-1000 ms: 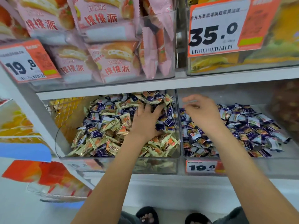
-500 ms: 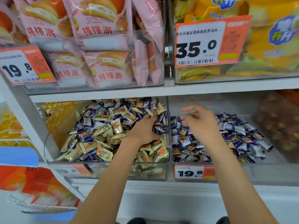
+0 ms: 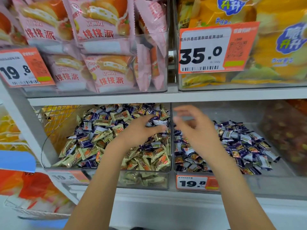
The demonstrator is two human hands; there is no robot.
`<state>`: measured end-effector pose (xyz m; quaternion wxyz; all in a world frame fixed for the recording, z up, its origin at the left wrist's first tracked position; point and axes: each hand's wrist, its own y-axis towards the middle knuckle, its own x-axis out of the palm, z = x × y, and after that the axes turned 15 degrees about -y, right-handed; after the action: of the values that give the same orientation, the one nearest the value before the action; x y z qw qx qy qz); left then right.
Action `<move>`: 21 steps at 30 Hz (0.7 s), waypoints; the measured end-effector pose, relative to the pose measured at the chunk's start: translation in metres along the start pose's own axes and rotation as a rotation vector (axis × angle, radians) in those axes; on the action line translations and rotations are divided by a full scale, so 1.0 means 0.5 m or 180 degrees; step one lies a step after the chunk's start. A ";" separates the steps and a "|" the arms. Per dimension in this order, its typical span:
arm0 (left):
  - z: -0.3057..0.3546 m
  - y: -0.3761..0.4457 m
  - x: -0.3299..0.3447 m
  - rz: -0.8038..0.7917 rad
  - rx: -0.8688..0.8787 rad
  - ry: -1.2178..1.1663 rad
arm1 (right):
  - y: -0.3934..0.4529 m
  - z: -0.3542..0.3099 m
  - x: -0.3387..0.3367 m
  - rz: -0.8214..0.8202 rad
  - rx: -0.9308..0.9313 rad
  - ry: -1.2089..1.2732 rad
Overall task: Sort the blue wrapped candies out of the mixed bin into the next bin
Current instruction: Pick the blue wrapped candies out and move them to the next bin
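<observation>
Head view: left hand (image 3: 139,130) pinching blue wrapped candies (image 3: 155,122), dark navy with white ends, over mixed bin (image 3: 146,181) | right hand (image 3: 194,130) blurred, fingers spread wide, above next bin (image 3: 274,183) of blue candy.

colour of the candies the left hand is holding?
Blue-purple with white patches: the candies gripped by the left hand, in the head view, the only one.
</observation>
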<state>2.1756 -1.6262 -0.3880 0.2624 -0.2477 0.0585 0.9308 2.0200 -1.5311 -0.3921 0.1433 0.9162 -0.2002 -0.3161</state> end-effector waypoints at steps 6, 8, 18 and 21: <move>0.016 -0.025 0.006 0.0138 0.0500 0.0281 | -0.002 -0.011 0.028 -0.0500 -0.0532 -0.0431; 0.022 -0.032 0.014 0.0223 0.0813 0.0246 | -0.003 -0.013 0.034 -0.0294 -0.0439 -0.0303; 0.018 -0.033 0.018 0.0293 0.0501 -0.0563 | 0.004 0.037 -0.031 0.0538 0.0757 -0.0500; 0.017 -0.032 0.015 0.0222 0.0431 -0.0709 | -0.002 0.053 -0.035 -0.0128 0.0853 -0.1037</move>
<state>2.1746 -1.6071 -0.3841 0.2509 -0.1223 0.1002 0.9550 1.9908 -1.5258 -0.4033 -0.0204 0.8677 -0.2426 -0.4334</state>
